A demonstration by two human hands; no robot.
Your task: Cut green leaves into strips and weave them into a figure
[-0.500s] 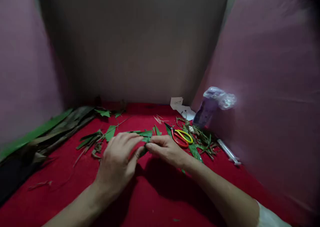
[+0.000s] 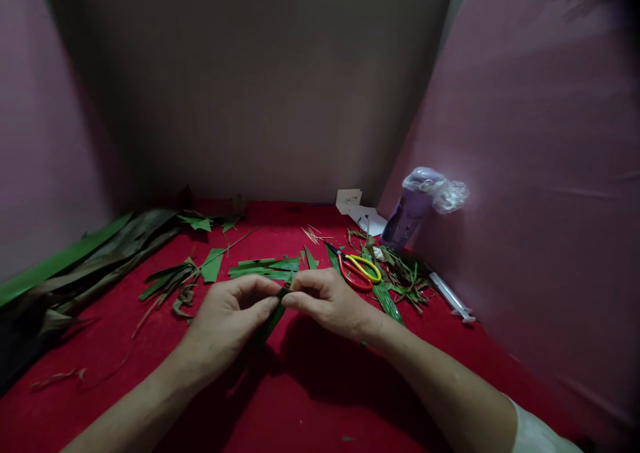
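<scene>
In the head view my left hand (image 2: 231, 316) and my right hand (image 2: 327, 298) meet fingertip to fingertip over the red cloth. Both pinch a dark green leaf strip (image 2: 270, 325), whose lower part hangs below my left fingers. My fingers cover its upper end. Just beyond my hands lie several cut green leaf pieces (image 2: 265, 267) in a flat row. Scissors (image 2: 359, 271) with one red and one yellow handle rest to the right of my right hand, on top of a long green leaf (image 2: 387, 304).
Several toothpicks (image 2: 313, 234) lie behind the scissors. To the right are a heap of stems (image 2: 407, 281), a syringe (image 2: 453, 298), a plastic-topped purple bottle (image 2: 407, 213) and white paper (image 2: 367, 220). Long leaves (image 2: 75, 253) and a tied leaf bundle (image 2: 173, 278) occupy the left.
My left hand has closed from spread fingers to a pinch on the leaf strip, uncovering the leaf row behind. More of the strip shows below my fingers. The view has shifted slightly.
</scene>
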